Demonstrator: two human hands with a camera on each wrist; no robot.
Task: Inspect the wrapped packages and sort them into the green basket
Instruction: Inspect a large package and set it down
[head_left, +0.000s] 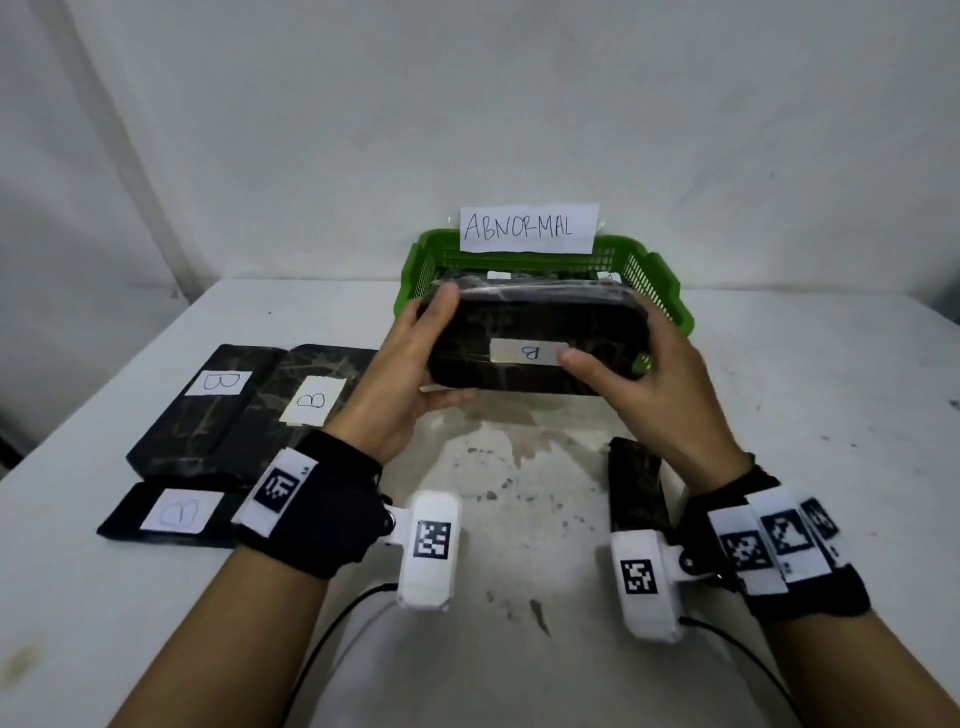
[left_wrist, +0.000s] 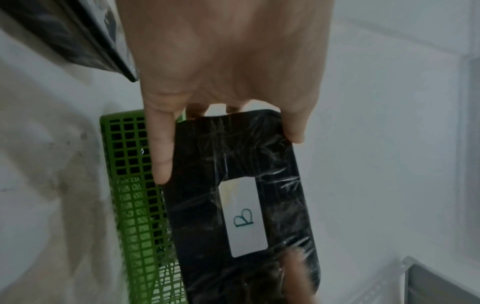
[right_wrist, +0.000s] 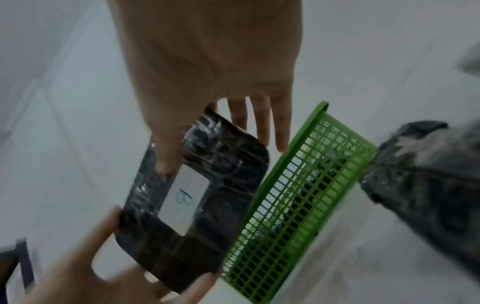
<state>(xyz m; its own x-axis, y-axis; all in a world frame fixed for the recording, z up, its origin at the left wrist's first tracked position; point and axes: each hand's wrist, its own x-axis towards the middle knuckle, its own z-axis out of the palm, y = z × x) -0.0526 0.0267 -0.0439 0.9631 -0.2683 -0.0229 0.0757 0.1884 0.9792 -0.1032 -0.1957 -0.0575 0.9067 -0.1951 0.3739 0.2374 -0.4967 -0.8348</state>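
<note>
A black wrapped package (head_left: 535, 345) (left_wrist: 241, 185) (right_wrist: 202, 205) with a white "B" label is held up in front of the green basket (head_left: 410, 280) (left_wrist: 135, 185) (right_wrist: 293, 197). My left hand (head_left: 421, 358) grips its left end, thumb on top and fingers underneath. My right hand (head_left: 639, 364) grips the right end, its thumb pressing by the label. The basket bears a paper sign reading "ABNORMAL" (head_left: 529, 227) and holds at least one other dark wrapped package.
Three black packages labelled "B" (head_left: 208, 410) (head_left: 311, 405) (head_left: 171, 514) lie on the white table (head_left: 519, 493) at the left. Another dark package (head_left: 636, 483) lies under my right wrist. A white wall stands behind the basket.
</note>
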